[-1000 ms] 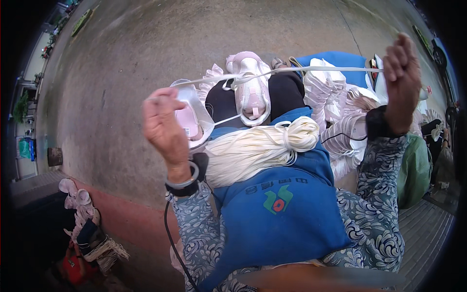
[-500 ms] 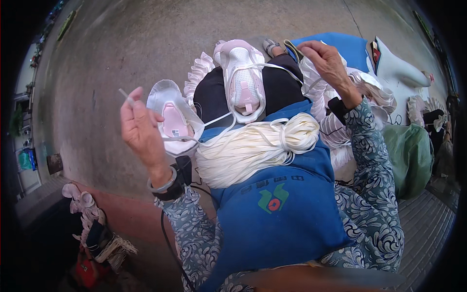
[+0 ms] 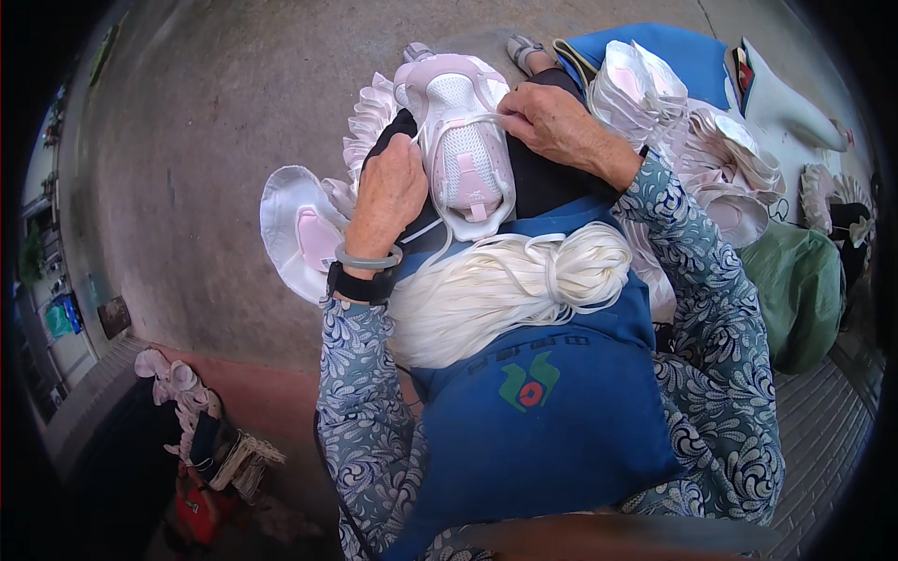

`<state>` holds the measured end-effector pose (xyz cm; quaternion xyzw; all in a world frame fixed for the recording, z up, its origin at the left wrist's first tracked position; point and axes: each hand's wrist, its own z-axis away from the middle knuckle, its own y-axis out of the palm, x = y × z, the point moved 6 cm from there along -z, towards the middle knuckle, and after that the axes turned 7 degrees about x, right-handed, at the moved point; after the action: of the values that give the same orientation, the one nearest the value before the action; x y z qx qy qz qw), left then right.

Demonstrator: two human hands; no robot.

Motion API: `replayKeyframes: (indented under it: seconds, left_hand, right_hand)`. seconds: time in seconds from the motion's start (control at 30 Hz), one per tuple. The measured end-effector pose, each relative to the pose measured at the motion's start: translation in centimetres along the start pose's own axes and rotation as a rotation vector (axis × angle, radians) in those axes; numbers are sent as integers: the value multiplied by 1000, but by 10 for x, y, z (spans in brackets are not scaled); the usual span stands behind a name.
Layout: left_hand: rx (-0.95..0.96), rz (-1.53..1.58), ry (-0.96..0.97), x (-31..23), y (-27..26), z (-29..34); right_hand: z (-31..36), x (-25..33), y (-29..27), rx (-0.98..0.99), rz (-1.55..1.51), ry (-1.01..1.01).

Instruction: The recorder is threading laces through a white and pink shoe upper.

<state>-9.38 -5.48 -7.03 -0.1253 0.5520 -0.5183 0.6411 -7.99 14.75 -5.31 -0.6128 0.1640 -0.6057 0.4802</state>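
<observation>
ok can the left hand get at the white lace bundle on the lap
Probably yes: the left hand is close and nothing covers the lace bundle, though that hand's grip seems taken up by a lace strand at the shoe.

Main carrier: person's lap, a blue cloth apron with green-and-red emblem point(image 3: 561, 435) over black-trousered legs point(image 3: 547, 182). Thick bundle of flat cream laces point(image 3: 496, 299) lies crosswise on the apron, tied looped end to the right. Pink-and-white mesh shoe upper point(image 3: 468, 154) rests on the lap between the thighs, just beyond the bundle. Second carrier: grey-brown concrete ground point(image 3: 215, 131), beyond and left of the bundle; small brown block-like object point(image 3: 114, 318) stands on it, well left of the bundle. Pleated-looking stack of white and pale-pink uppers point(image 3: 641, 84), beyond and right of the bundle: support hidden.
</observation>
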Motion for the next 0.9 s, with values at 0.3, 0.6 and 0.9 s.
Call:
replayKeyframes:
  seconds: [0.3, 0.6, 0.9]
  left_hand:
    - [171, 337, -89, -9, 0, 8]
    - [192, 145, 14, -10, -2, 5]
    - [-294, -291, 323, -29, -31, -14]
  right_hand:
    - [-1, -3, 4, 1, 0, -12]
    - [0, -1, 5, -18, 61, -52]
    - [-14, -5, -7, -210, 168, -141]
